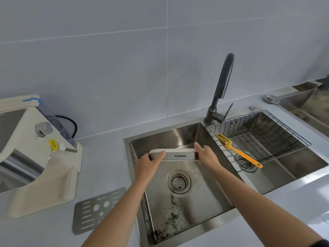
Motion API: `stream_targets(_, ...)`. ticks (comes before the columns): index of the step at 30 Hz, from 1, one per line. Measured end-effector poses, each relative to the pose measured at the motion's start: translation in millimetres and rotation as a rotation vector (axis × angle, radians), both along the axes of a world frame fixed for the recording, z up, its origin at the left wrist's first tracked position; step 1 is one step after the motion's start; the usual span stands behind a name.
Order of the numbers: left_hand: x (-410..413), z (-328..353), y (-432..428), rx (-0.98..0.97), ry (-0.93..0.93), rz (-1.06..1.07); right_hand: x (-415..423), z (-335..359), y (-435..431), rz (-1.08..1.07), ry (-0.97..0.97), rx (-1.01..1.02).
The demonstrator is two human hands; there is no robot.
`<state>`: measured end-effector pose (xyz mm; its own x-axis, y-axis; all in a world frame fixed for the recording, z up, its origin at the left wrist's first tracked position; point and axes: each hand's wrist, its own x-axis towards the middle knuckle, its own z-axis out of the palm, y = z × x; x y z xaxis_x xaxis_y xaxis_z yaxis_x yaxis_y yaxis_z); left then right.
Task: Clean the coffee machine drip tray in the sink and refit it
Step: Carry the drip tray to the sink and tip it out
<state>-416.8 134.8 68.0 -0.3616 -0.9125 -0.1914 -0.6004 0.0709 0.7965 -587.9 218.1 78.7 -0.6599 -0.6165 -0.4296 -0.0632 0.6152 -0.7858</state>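
The cream drip tray (179,155), its silver front marked KONKA, hangs level over the left sink basin (188,139). My left hand (149,164) grips its left end and my right hand (206,155) grips its right end. Dark coffee grounds (171,218) are strewn over the basin floor near the front, below the strainer drain (179,182). The tray's perforated metal grate (97,210) lies flat on the counter left of the sink. The cream coffee machine (35,157) stands at the far left, its base slot bare.
A dark gooseneck faucet (222,90) rises behind the sink's divider. The right basin holds a wire rack (263,136) with a yellow-orange brush (238,152) across it. A further steel basin (306,106) sits at the far right. Grey tiled wall behind.
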Motion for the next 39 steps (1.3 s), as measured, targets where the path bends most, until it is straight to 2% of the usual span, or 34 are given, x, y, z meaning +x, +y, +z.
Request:
stream_targets(6,2.8,5.6,-10.6,-0.091,0.177,-0.131,-9.2,16.8,-9.7,-0.122,-0.030,-0.139)
stream_targets(12,-1.1,2.0,-19.8,0.110,0.362,-0.182,-24.2,16.6,-6.2,-0.176,-0.077,-0.128)
stream_targets(16,-12.7,-2.9,-16.4,0.186,0.383,-0.177,-35.7,3.9,1.0,-0.136,-0.104,-0.141)
stream_targets(20,-32.3,-7.1,-9.6,0.313,0.446,-0.058,-52.1,-4.8,4.7,-0.118,-0.118,-0.164)
stream_targets(25,-69.6,-5.7,-1.2,0.564,0.697,0.237,-83.1,-8.8,10.2,-0.069,-0.162,-0.249)
stream_targets(27,-84.0,-4.4,2.4,0.631,0.744,0.293,-98.7,-11.1,12.7,-0.043,-0.182,-0.277)
stream_targets(32,-114.2,-7.2,17.8,0.721,0.743,0.421,-136.4,-18.8,15.9,0.021,-0.225,-0.280)
stream_targets(39,-138.2,-14.7,39.7,0.688,0.695,0.563,-163.2,-24.2,22.1,0.099,-0.230,-0.257)
